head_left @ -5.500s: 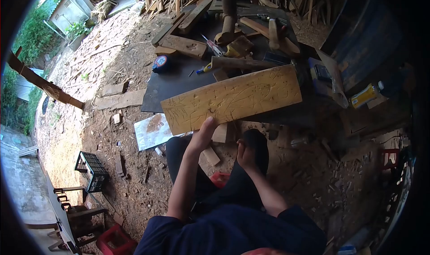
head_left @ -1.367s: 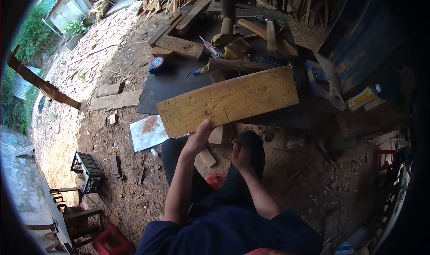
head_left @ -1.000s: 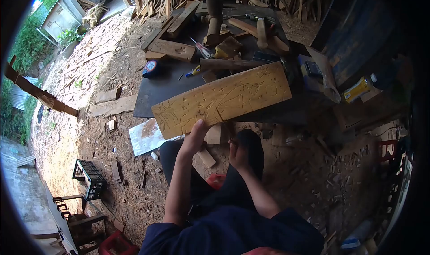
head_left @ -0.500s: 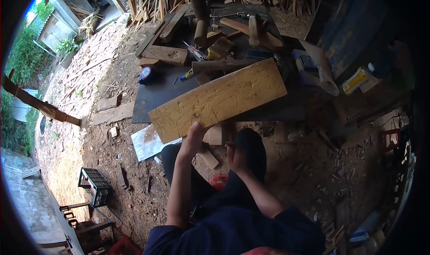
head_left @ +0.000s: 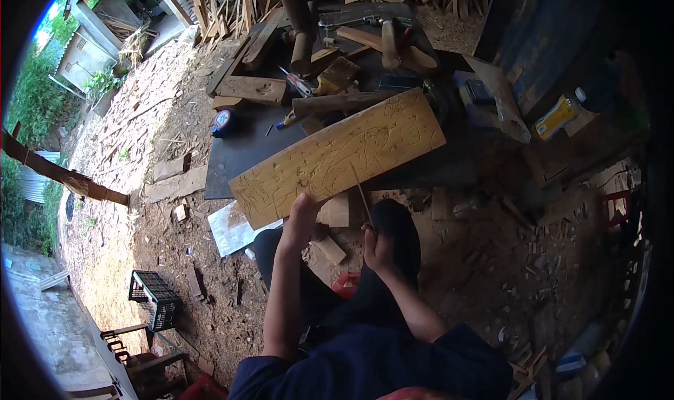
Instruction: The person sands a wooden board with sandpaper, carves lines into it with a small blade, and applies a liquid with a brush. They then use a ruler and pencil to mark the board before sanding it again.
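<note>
My left hand (head_left: 302, 221) grips a long yellowish wooden board (head_left: 337, 155) by its lower edge, thumb on the front face and fingers behind. The board tilts up to the right and bears incised lines, small crosses and a figure-like outline. Below its right half, my right hand (head_left: 380, 250) is closed around a thin, stick-like tool (head_left: 362, 198). The tool points upward and its tip overlaps the board's lower middle. Its exact kind is too small to make out.
A dark worktable (head_left: 239, 158) carries blue tape (head_left: 223, 122), a screwdriver (head_left: 298, 84), a wooden mallet (head_left: 390, 45) and wood pieces. A yellow bottle (head_left: 559, 117) lies right. A black crate (head_left: 154, 299) stands at left on chip-strewn ground, with a white sheet (head_left: 235, 228) nearer my legs.
The thin tool now shows in my right hand, its tip over the board; before, it could not be made out. My right hand has shifted slightly right; the board stays in my left hand.
</note>
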### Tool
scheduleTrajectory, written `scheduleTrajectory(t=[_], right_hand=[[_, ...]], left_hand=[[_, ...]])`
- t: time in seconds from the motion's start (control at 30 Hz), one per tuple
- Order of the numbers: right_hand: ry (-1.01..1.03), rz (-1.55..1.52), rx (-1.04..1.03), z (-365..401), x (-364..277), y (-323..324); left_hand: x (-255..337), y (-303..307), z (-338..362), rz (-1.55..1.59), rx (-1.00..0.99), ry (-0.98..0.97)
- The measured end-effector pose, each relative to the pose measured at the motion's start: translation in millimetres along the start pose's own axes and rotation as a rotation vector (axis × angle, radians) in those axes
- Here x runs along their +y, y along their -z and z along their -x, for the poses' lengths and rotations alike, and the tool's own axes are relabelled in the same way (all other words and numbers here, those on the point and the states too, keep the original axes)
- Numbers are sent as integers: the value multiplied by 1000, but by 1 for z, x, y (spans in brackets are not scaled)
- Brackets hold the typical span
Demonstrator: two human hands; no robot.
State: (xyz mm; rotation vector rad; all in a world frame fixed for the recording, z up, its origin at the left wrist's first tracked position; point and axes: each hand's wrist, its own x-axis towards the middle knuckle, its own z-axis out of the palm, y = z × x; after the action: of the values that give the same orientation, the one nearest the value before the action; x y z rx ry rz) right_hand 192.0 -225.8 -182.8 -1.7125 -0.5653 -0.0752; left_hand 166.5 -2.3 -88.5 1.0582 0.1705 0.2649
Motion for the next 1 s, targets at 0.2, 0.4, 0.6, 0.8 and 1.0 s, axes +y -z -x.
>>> scheduleTrajectory(t=[0.2, 0.4, 0.6, 0.8, 1.0], right_hand=[[-14, 12, 3, -6, 0, 7], [71, 44, 50, -10, -7, 6], [32, 25, 16, -4, -3, 9], [24, 34, 9, 1, 1, 12], [3, 21, -11, 5, 1, 10]], left_hand=[[2, 2, -1, -8, -19, -12], [7, 1, -1, -2, -22, 2], [12, 3, 1, 20, -42, 38], [15, 7, -1, 50, -59, 29], [23, -1, -2, 55, -8, 62]])
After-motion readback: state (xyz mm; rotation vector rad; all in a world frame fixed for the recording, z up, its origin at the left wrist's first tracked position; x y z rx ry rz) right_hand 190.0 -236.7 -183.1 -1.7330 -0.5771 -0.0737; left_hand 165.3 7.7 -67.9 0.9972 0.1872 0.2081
